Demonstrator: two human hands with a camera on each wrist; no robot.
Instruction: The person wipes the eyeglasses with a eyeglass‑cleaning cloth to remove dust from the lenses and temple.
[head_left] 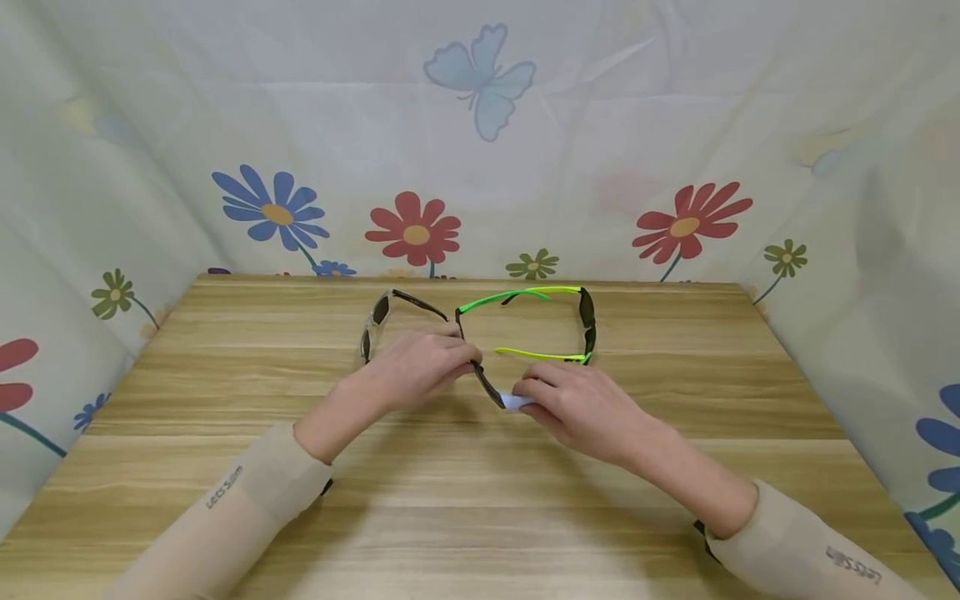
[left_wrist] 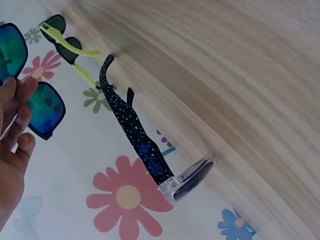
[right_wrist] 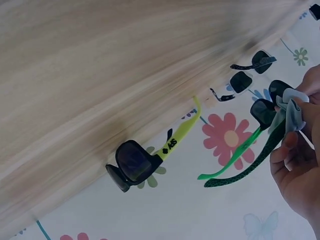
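Observation:
Sunglasses with mirrored blue-green lenses (left_wrist: 47,107) and a green temple (right_wrist: 235,156) are held up between both hands. My left hand (head_left: 420,362) grips their frame near the bridge, its fingertips between the two lenses in the left wrist view. My right hand (head_left: 585,404) pinches a pale blue cloth (right_wrist: 289,114) around the near end of the frame, by the hinge of the dark speckled temple (right_wrist: 257,162). The cloth is partly hidden by the fingers. Left of the left hand lie clear-framed sunglasses (head_left: 381,311) with a black speckled temple (left_wrist: 131,132).
Behind the right hand, black-framed sunglasses (head_left: 588,310) with yellow temples rest on the wooden table (head_left: 465,533). A floral curtain (head_left: 337,125) stands along the table's back and sides.

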